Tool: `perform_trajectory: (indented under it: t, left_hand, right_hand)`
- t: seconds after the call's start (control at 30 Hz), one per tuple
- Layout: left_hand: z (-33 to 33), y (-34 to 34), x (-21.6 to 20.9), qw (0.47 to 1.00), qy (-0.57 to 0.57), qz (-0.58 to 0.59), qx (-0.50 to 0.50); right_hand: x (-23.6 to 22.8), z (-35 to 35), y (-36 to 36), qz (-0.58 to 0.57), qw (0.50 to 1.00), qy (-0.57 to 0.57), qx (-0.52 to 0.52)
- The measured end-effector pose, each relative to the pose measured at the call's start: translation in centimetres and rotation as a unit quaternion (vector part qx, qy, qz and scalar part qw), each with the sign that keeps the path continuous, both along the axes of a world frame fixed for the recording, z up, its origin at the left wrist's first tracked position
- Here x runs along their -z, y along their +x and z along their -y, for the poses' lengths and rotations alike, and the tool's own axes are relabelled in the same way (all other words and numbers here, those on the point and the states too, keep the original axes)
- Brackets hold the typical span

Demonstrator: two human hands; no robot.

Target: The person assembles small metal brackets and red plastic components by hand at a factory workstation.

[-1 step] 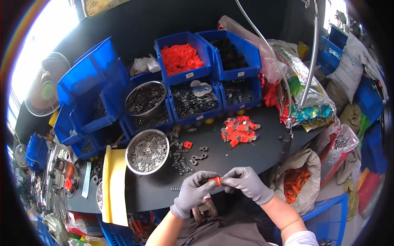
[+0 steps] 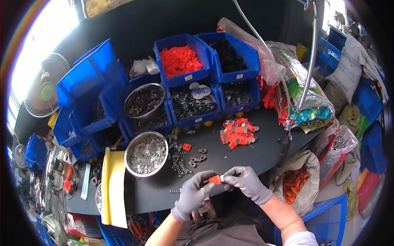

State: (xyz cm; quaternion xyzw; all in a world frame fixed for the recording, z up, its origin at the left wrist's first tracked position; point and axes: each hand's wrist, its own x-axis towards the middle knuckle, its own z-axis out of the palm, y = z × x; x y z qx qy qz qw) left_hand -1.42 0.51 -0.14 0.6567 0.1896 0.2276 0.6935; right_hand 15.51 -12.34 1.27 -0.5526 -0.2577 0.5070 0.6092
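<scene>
In a grey glove, my left hand pinches a small orange-red plastic part between thumb and fingers at the front of the black table. My gloved right hand is closed on a small pale, shiny piece at the part's right end; whether that piece sits inside the part, I cannot tell. Beyond my hands lies a heap of similar orange-red parts with round metal tabs. Left of it are one loose orange part, several dark metal links and small coil springs.
A steel bowl of metal washers stands left of my hands, beside a yellow sheet over the table edge. Blue bins are stacked behind. At right are a metal arm and a sack of orange parts.
The orange part shows more of its face between my fingers, and the pale piece at its right end has come into sight. My hands have barely shifted.
</scene>
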Motion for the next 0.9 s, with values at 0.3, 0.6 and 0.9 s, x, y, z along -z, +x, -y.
perform_trajectory:
  t: [0.3, 0.6, 0.9]
  left_hand:
    - [-2.0, -5.5, 5.3, 0.806, 0.520, -0.254, -0.123]
    - [-5.8, 0.4, 5.2, 0.767, 0.583, -0.199, -0.181]
    - [-6.2, 0.2, 5.1, 0.782, 0.558, -0.198, -0.195]
  right_hand:
    - [3.3, -2.8, 12.1, 0.588, 0.768, -0.076, 0.241]
    - [1.7, -18.2, 24.9, 0.697, 0.667, -0.215, 0.152]
    - [-1.3, -21.3, 23.7, 0.695, 0.658, -0.265, 0.114]
